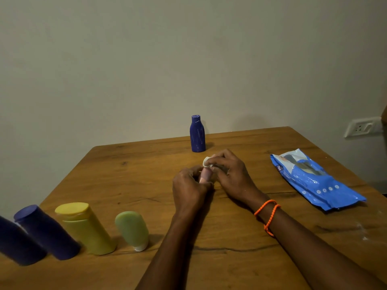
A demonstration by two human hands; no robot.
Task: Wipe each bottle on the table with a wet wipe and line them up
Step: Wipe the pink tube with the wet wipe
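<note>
Fingers [189, 181] of my left hand [188, 191] pinch the small pink bottle [204, 175] mid-worktop while my right hand [228, 170] grips the wipe [207, 162] against it; being so small and wet, it could slip free and roll.

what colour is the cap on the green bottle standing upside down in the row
White. The green bottle rests on its white cap, seen in the head view.

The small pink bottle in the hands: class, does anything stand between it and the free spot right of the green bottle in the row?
Nothing visible does. Only bare table lies between the pink bottle and the green bottle.
</note>
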